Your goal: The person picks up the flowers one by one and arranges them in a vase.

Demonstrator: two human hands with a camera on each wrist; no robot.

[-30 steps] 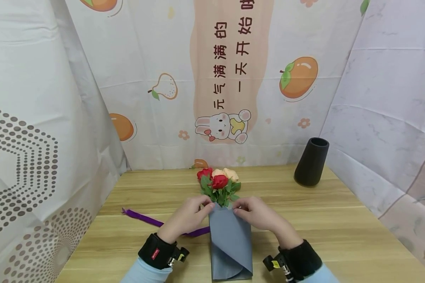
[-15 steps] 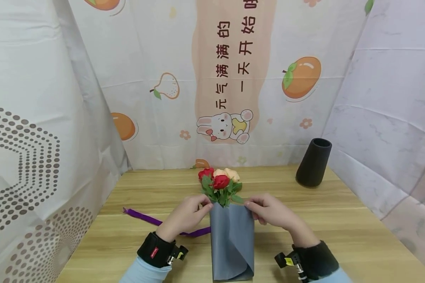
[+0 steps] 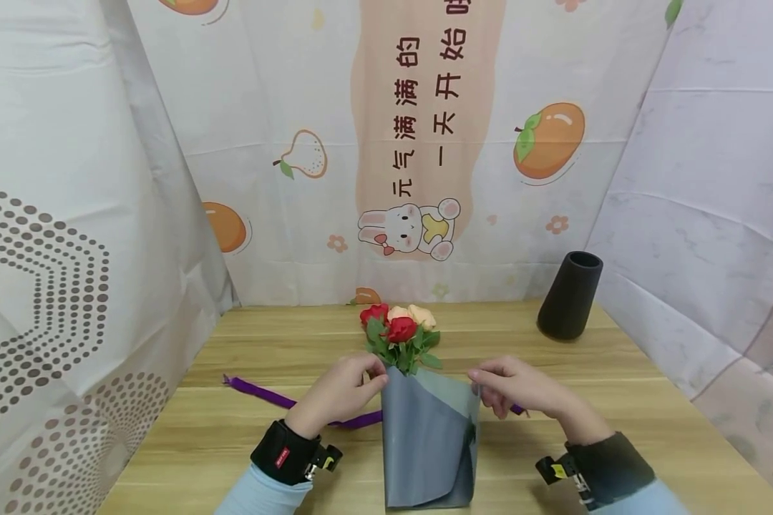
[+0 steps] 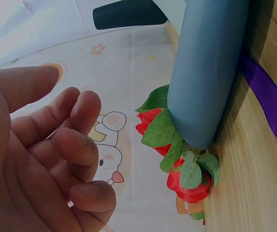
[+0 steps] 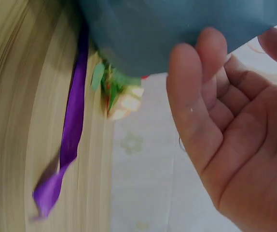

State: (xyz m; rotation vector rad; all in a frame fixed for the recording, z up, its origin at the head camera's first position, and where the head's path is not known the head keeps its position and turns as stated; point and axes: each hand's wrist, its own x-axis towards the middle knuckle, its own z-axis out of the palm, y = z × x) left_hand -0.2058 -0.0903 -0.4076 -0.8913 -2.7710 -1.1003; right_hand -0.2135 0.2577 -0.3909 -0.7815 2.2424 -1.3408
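Observation:
A grey-blue sheet of wrapping paper (image 3: 425, 443) is folded round a bunch of red and cream roses (image 3: 401, 329), whose heads and leaves stick out at the far end. My right hand (image 3: 512, 390) pinches the paper's right edge between thumb and fingers, lifting that flap so its paler inner side shows. Beside the paper's upper left edge is my left hand (image 3: 344, 393), its fingers loosely bent. In the left wrist view nothing lies between that thumb and the fingers. A purple ribbon (image 3: 264, 393) runs across the table beneath the wrapped bunch; its other end shows near my right hand.
A black tapered vase (image 3: 570, 297) stands at the back right of the wooden table (image 3: 618, 415). Printed cloth (image 3: 296, 236) hangs behind the table, with more cloth along both sides.
My right hand has moved to the right, pulling the paper's right flap outward and widening the wrap. The ribbon's right end has come into sight. My left hand has hardly moved.

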